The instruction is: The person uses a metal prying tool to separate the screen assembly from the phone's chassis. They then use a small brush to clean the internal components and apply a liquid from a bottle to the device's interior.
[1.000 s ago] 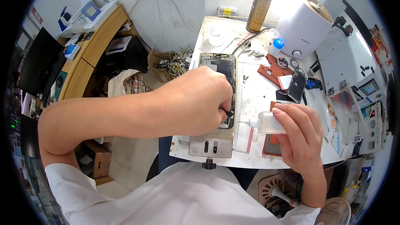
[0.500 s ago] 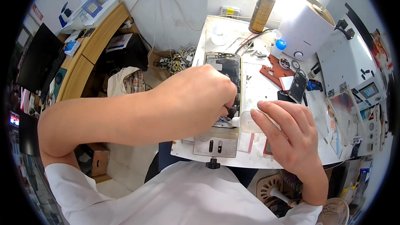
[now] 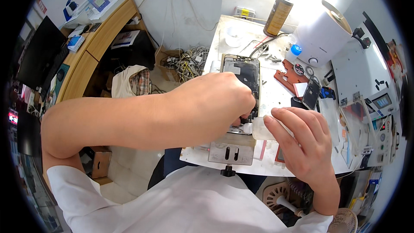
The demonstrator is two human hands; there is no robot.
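An opened phone (image 3: 246, 70), its dark insides showing, lies lengthwise on a metal holder (image 3: 240, 149) at the near side of the bench. My left hand (image 3: 224, 105) comes across from the left and hovers over the phone's middle and lower part. Its fingers are curled in, and the back of the hand hides what they may be holding. In my right hand (image 3: 302, 142) a translucent plastic bottle (image 3: 261, 128) lies on its side. The bottle's white nozzle points left over the phone's lower end, close to my left fingertips.
At the back stand a tall spray can (image 3: 278, 16), a white humidifier-like machine (image 3: 321, 34) and a blue-capped bottle (image 3: 293, 52). A brown-red mat (image 3: 286, 77) and another phone part (image 3: 311, 93) lie right. A black knob (image 3: 227, 171) juts from the holder. Cables fill a box (image 3: 172, 69) on the floor.
The bench has shifted slightly right in the view. Relative to the phone, the bottle's nozzle has come further left, over its lower end. My left hand stays over the phone, still curled.
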